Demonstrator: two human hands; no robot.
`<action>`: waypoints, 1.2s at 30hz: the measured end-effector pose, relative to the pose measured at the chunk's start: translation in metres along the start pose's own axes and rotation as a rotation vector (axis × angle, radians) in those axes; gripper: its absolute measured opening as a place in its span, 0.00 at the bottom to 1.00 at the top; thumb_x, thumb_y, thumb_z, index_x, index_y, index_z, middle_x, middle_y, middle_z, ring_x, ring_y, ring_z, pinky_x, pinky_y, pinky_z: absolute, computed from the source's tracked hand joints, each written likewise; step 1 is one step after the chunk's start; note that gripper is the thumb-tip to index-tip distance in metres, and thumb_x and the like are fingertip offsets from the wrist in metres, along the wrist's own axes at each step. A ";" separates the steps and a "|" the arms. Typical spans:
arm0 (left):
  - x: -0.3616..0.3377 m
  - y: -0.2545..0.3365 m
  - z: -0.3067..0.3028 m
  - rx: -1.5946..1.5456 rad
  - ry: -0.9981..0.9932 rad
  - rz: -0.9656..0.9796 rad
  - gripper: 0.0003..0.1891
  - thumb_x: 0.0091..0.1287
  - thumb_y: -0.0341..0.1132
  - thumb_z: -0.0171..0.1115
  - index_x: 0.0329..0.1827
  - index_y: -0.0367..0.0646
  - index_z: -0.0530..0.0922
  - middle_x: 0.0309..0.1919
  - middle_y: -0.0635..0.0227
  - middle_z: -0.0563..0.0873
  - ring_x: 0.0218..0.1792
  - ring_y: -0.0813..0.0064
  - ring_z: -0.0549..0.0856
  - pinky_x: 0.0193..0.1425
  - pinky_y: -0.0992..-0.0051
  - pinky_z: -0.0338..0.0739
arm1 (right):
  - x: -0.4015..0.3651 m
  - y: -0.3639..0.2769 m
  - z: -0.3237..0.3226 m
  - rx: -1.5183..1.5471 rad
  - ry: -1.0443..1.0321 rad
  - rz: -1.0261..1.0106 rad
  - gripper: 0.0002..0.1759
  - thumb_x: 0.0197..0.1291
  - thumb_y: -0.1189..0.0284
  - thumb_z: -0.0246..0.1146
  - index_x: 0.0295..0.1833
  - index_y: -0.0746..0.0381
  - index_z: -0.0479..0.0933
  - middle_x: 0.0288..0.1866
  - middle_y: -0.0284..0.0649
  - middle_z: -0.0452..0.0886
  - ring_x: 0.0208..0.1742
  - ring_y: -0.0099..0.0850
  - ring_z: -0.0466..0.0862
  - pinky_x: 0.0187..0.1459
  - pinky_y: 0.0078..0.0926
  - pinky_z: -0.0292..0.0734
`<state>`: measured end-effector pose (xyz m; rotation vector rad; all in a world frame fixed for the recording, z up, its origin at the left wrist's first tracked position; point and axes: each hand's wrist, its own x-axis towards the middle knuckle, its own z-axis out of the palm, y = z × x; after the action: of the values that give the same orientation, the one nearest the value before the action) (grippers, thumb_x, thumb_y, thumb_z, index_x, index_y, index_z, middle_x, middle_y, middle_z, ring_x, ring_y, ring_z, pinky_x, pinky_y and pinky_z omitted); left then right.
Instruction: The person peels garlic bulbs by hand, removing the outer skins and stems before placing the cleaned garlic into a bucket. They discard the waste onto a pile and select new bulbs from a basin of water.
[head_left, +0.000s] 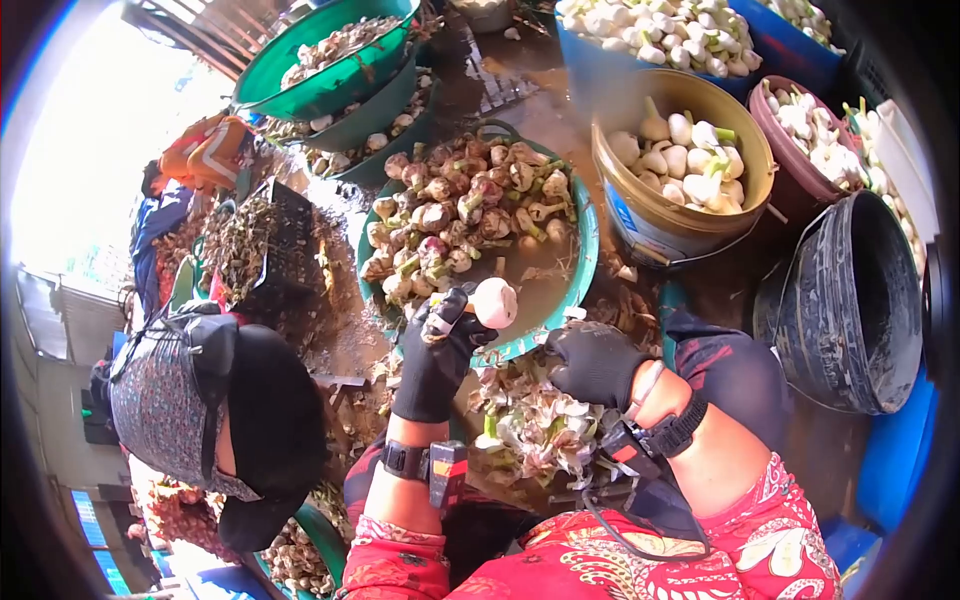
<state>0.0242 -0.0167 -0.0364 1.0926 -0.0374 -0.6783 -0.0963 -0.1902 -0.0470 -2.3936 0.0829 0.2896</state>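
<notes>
My left hand (438, 345), in a black glove, grips a pale garlic bulb (495, 303) by its stem, above the near edge of a green basin (592, 262). Unpeeled garlic bulbs (470, 215), brownish and dirty, fill much of that basin, with murky water at its right side. Just outside the basin's near rim is my right hand (597, 362), also black-gloved, its fingers curled closed. A small pale bit shows at its fingertips, too small to name. Loose garlic skins (540, 425) lie heaped below both hands.
A tan bucket (683, 235) of cleaned garlic stands at the right, beside a mauve bucket (800, 175) of more. An empty black bucket (840, 300) lies tilted nearby. Stacked green basins (385, 60) hold garlic at the upper left. Another person in a cap (175, 400) sits at the left.
</notes>
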 end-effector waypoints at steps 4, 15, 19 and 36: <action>0.033 0.020 0.046 -0.217 -0.447 0.063 0.19 0.71 0.41 0.55 0.57 0.37 0.72 0.51 0.61 0.80 0.52 0.65 0.82 0.50 0.68 0.80 | 0.001 0.004 0.006 -0.021 -0.113 -0.019 0.16 0.51 0.69 0.57 0.42 0.66 0.80 0.43 0.56 0.81 0.47 0.50 0.82 0.51 0.44 0.76; 0.142 -0.114 -0.093 1.185 -0.012 0.200 0.28 0.61 0.39 0.65 0.60 0.31 0.72 0.48 0.51 0.83 0.48 0.59 0.83 0.55 0.68 0.75 | -0.011 0.014 -0.018 -0.034 0.040 -0.016 0.21 0.60 0.61 0.57 0.53 0.64 0.72 0.38 0.54 0.80 0.41 0.51 0.80 0.44 0.47 0.74; 0.192 -0.148 -0.121 1.531 0.044 0.246 0.29 0.58 0.43 0.64 0.58 0.33 0.73 0.51 0.44 0.81 0.54 0.47 0.79 0.60 0.61 0.73 | -0.012 0.015 -0.013 0.011 0.049 -0.108 0.21 0.57 0.65 0.56 0.51 0.68 0.72 0.34 0.52 0.79 0.38 0.49 0.81 0.40 0.44 0.76; 0.055 -0.020 0.001 0.414 -0.186 -0.194 0.18 0.66 0.46 0.63 0.47 0.38 0.78 0.36 0.71 0.82 0.33 0.82 0.80 0.40 0.79 0.77 | 0.016 0.009 -0.010 0.334 0.444 -0.034 0.51 0.47 0.63 0.71 0.75 0.61 0.52 0.64 0.56 0.70 0.64 0.48 0.72 0.62 0.38 0.69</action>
<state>0.0578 -0.0521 -0.0688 1.4389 -0.2425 -0.9736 -0.0804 -0.2030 -0.0493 -2.0827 0.2715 -0.2592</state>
